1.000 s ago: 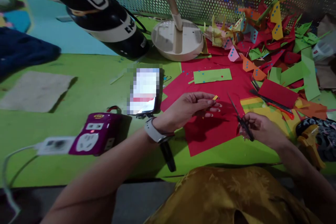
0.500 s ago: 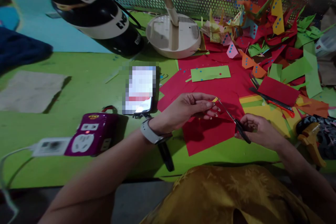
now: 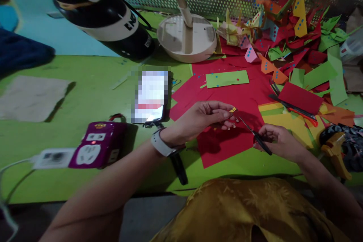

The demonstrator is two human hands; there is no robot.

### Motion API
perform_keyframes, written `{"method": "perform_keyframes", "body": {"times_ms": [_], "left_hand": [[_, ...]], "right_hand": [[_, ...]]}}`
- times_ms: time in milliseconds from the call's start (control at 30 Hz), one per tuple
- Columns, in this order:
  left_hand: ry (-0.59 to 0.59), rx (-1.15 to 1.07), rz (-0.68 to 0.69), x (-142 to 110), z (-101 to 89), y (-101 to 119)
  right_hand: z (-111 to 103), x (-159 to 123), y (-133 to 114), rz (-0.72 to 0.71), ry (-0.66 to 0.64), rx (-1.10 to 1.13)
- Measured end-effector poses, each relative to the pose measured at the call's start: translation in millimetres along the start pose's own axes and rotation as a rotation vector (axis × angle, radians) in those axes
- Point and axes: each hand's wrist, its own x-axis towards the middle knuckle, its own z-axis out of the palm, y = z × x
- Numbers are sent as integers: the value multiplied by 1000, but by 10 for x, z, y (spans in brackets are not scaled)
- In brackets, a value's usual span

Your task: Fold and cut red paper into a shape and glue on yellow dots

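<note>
Between the thumb and fingertips of my left hand [image 3: 211, 117] is a tiny piece of yellow paper [image 3: 233, 110]. My right hand [image 3: 279, 141] is closed round the dark handles of a pair of scissors [image 3: 256, 136]. The scissor blades point up and left, their tips just short of the yellow piece. Both hands are above a large sheet of red paper [image 3: 210, 155]. A green paper strip [image 3: 227, 78] with small blue and red bits lies beyond my left hand.
A phone [image 3: 150, 96] and a purple power adapter [image 3: 98, 143] lie left. A dark bottle [image 3: 119, 30] and a fan base [image 3: 187, 41] stand behind. Folded paper pieces [image 3: 272, 34] pile up at the back right. A dark cutter [image 3: 295, 107] and a yellow glue gun [image 3: 336, 147] lie right.
The scissor tips have drawn back slightly from the yellow paper, down and to the right. The yellow piece has tilted a little in my left fingers.
</note>
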Motion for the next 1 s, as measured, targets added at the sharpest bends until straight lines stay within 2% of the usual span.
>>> {"method": "perform_keyframes", "body": {"times_ms": [300, 1000], "left_hand": [[-32, -74, 4, -12, 5, 8], [-31, -81, -12, -20, 6, 4]], "right_hand": [[5, 0, -21, 24, 17, 45], [12, 7, 1, 42, 15, 75]]}}
